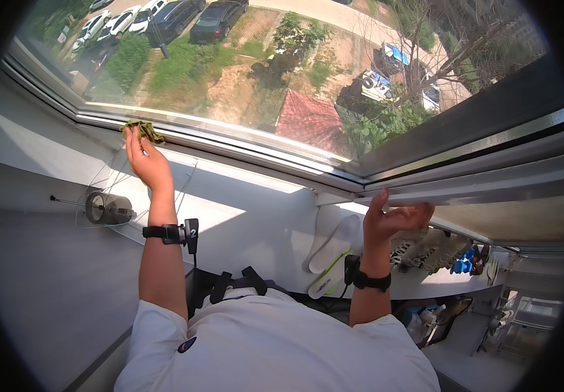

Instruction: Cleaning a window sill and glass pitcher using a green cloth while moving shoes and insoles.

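Observation:
My left hand (pixel 151 165) holds a crumpled olive-yellow cloth (pixel 147 132) against the lower left part of the window frame (pixel 242 151). Its fingers point up, pressed on the cloth, near the corner where the frame meets the side wall. Off to the right, my right hand (pixel 393 219) grips the edge of a white horizontal frame member (pixel 483 190), thumb up in front and fingers curled along its underside. Beyond the frame, the window glass (pixel 223 93) shows the ground outside, far below.
Below the window runs a white sill (pixel 257 235) bearing a pair of shoe insoles (pixel 336 245), several shoes (pixel 424 250) and blue objects (pixel 463 262). A translucent cylinder (pixel 110 208) with thin cords is at the left. Assorted items (pixel 424 321) lie lower right.

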A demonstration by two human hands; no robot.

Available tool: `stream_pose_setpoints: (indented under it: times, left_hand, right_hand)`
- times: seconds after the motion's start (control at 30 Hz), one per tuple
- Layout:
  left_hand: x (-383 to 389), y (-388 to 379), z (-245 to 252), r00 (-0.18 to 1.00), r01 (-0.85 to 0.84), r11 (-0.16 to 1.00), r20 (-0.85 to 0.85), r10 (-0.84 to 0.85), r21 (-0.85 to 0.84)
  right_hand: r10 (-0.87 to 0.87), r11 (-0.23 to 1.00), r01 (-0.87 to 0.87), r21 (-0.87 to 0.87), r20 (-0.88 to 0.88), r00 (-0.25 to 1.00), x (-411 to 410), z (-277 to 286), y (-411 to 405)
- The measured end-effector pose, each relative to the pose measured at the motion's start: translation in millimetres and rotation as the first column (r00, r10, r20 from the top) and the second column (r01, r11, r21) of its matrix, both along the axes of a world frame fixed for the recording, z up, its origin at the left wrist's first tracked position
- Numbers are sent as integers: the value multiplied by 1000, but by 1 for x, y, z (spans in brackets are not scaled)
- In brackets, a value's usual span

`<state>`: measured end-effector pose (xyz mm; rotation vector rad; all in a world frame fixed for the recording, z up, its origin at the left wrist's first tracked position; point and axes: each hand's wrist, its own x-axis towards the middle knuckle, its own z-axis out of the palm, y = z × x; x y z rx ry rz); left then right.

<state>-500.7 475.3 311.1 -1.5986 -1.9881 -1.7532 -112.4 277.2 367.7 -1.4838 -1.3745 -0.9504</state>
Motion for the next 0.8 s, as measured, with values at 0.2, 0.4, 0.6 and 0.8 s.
stream_pose_setpoints:
  times: [0.2,0.4,0.6,0.8]
  left_hand:
    - [77,-50,-6,985,170,985,-41,-169,10]
    - [144,-107,2,780,519,855,-398,-483,-20]
    - [193,-126,17,561,742,670,-538,-628,-8]
    - [236,-144,26,466,823,567,-525,-712,-40]
  right_hand:
    - [34,999,-34,-10,-45,998,6,-11,5]
    - [2,1000,0,29,-82,997,1,-19,10]
    - [-54,998,50,-38,-97,994,-6,-19,5]
    - [-48,998,44,-45,-87,995,-4,-22,5]
